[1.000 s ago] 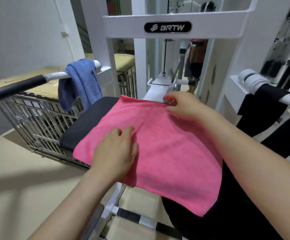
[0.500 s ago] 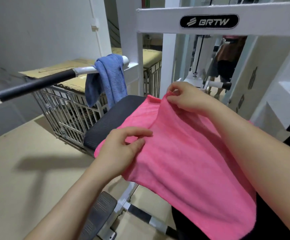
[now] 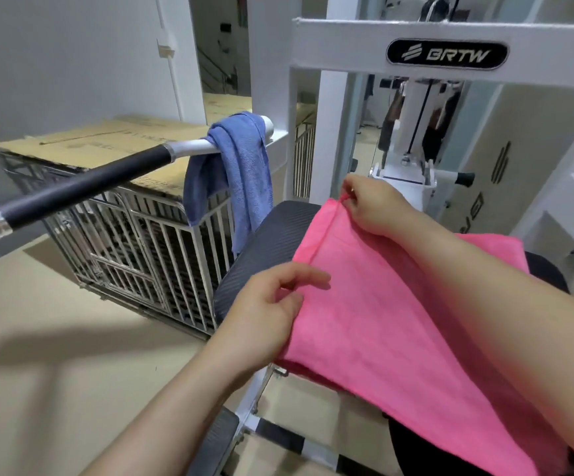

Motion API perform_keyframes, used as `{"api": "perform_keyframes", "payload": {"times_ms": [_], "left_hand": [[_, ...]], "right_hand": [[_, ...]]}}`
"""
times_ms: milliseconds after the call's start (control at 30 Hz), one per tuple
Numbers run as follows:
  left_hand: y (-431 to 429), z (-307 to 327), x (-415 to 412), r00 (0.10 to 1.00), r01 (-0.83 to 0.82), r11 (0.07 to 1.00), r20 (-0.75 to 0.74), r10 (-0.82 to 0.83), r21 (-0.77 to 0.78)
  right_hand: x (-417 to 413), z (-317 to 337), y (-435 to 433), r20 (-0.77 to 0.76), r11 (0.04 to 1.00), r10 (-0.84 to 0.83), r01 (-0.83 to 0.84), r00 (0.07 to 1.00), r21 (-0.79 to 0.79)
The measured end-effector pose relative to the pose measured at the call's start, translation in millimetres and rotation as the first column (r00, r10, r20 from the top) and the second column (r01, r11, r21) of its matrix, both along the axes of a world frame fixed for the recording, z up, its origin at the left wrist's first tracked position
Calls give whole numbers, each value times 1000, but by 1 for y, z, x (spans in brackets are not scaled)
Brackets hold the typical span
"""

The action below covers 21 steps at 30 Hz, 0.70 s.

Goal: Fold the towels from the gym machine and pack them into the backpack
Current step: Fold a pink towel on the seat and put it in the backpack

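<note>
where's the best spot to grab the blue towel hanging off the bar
Take the blue towel at the bunched fold where it crosses the silver bar, coming down from above. It is draped over the bar with its ends hanging loose below, so a pinch at the top gathers all the layers, and lifting straight up should clear the bar.

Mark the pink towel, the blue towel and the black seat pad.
pink towel (image 3: 364, 338), head view, middle of the cloth.
blue towel (image 3: 244, 173), head view, middle of the hanging cloth.
seat pad (image 3: 268, 262), head view, bare left part.
</note>
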<state>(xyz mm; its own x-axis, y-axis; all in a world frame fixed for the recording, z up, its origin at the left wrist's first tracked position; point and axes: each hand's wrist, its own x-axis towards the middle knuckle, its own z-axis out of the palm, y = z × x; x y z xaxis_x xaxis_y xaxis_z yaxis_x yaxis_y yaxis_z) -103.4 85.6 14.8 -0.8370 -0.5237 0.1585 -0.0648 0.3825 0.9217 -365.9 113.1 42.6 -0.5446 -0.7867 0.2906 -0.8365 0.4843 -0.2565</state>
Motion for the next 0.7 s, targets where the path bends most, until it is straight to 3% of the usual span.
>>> {"api": "perform_keyframes", "payload": {"times_ms": [67, 200, 367, 533, 700], "left_hand": [[-12, 2, 4, 999, -35, 999, 6, 35, -25], [-23, -11, 12, 984, -33, 960, 159, 79, -277], [-25, -15, 14, 979, -72, 915, 150, 142, -396], [-35, -15, 14, 976, -138, 908, 102, 193, -396], [-38, -14, 17, 934, -100, 798, 220, 280, -594]], "right_hand": [[6, 5, -10, -33, 999, -34, 33, 999, -34], [18, -4, -27, -34, 999, -42, 43, 999, 30], [22, -18, -31, -72, 996, -62, 67, 995, 66], [18, -13, -34, -72, 984, -75, 86, 995, 156], [16, -9, -36, 13, 988, -90, 88, 996, 129]]}}
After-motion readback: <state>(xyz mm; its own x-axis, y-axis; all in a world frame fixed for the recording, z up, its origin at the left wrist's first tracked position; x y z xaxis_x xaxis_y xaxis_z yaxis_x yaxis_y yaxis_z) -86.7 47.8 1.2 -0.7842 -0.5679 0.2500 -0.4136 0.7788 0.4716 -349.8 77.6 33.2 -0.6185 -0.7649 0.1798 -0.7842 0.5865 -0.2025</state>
